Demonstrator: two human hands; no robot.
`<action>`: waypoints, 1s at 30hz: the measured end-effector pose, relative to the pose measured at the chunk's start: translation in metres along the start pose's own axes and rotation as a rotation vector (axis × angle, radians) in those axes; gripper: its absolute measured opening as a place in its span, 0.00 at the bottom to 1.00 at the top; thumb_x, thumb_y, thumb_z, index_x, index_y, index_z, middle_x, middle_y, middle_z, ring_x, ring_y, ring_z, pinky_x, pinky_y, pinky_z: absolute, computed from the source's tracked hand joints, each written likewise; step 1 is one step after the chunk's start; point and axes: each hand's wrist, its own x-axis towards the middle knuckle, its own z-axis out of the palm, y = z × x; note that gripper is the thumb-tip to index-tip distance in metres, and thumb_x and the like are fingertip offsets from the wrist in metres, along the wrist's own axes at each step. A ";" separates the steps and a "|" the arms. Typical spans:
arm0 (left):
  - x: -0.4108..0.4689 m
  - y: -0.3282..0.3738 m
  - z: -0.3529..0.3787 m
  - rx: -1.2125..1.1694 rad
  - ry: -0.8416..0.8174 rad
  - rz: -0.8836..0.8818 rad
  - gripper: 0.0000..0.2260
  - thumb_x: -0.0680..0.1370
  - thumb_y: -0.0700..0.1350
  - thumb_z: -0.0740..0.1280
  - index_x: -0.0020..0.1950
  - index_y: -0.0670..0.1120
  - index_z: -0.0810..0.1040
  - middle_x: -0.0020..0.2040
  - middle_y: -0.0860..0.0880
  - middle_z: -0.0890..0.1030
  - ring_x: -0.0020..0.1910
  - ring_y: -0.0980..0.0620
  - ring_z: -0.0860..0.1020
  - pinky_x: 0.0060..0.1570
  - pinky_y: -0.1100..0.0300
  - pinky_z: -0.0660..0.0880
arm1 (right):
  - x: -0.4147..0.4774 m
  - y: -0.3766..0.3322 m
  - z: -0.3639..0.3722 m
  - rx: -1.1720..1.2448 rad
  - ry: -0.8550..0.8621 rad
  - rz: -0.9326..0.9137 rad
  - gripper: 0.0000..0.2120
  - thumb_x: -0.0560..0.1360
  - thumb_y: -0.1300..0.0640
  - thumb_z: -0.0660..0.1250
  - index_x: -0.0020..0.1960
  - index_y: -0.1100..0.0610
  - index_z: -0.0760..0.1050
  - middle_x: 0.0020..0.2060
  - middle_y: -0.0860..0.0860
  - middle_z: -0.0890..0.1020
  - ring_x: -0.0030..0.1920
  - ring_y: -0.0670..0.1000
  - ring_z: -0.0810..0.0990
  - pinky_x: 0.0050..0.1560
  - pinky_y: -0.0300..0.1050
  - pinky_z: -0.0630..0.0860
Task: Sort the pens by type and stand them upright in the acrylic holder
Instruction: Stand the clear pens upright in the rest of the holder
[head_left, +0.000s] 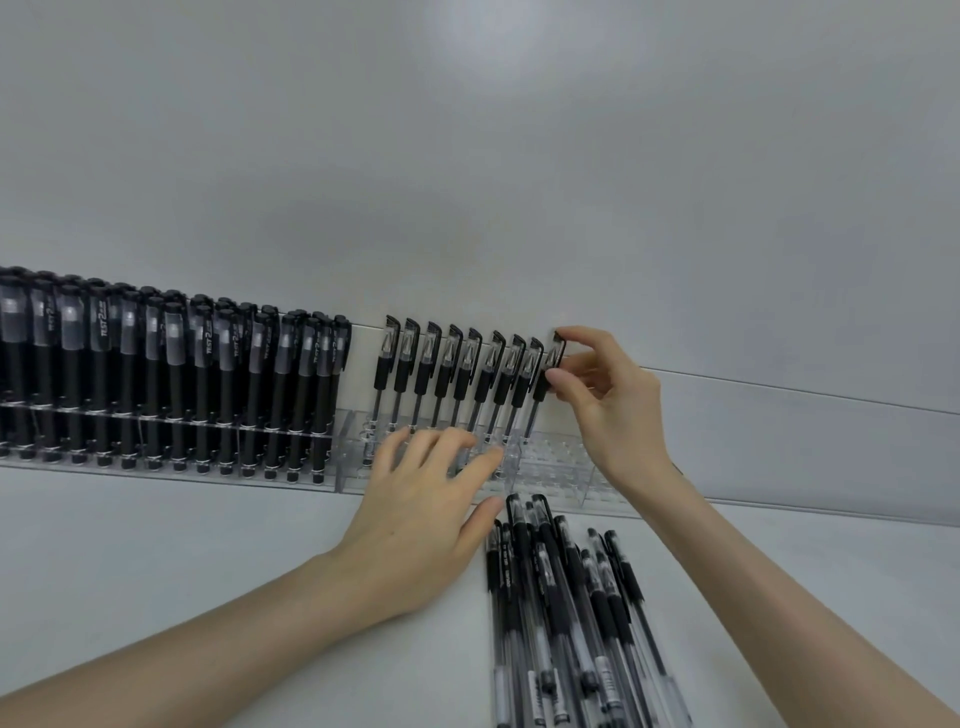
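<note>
Right hand (608, 410) pinches the cap of a pen (550, 359), near-upright, cap up, at the row's right end in the holder (563, 465). Left hand (426, 504), fingers relaxed, rests on the holder. White table (156, 545), grey wall (467, 156).

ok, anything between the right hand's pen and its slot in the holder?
Nothing visible. The right hand pinches the clear black-capped pen at the row's right end, its tip at the clear acrylic holder; left hand rests on the holder further left.
</note>
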 end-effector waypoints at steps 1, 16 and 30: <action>0.000 0.000 -0.001 0.001 -0.011 -0.003 0.19 0.78 0.56 0.54 0.60 0.51 0.77 0.54 0.51 0.77 0.54 0.50 0.73 0.61 0.50 0.60 | -0.001 0.001 0.001 -0.014 -0.014 -0.006 0.18 0.74 0.66 0.68 0.56 0.46 0.74 0.37 0.45 0.80 0.40 0.51 0.82 0.48 0.51 0.79; 0.011 0.016 -0.023 -0.088 -0.125 -0.059 0.28 0.76 0.60 0.43 0.65 0.50 0.72 0.57 0.53 0.67 0.59 0.54 0.62 0.63 0.54 0.53 | -0.012 -0.008 -0.008 -0.099 -0.050 0.021 0.17 0.75 0.62 0.69 0.62 0.53 0.75 0.41 0.42 0.78 0.41 0.37 0.77 0.43 0.27 0.71; -0.036 0.084 -0.051 -0.227 -0.384 -0.477 0.28 0.77 0.64 0.56 0.70 0.48 0.63 0.65 0.50 0.68 0.65 0.51 0.65 0.61 0.57 0.66 | -0.089 -0.015 -0.054 -0.256 -0.533 0.094 0.12 0.79 0.51 0.63 0.58 0.55 0.77 0.55 0.50 0.79 0.54 0.49 0.76 0.59 0.47 0.72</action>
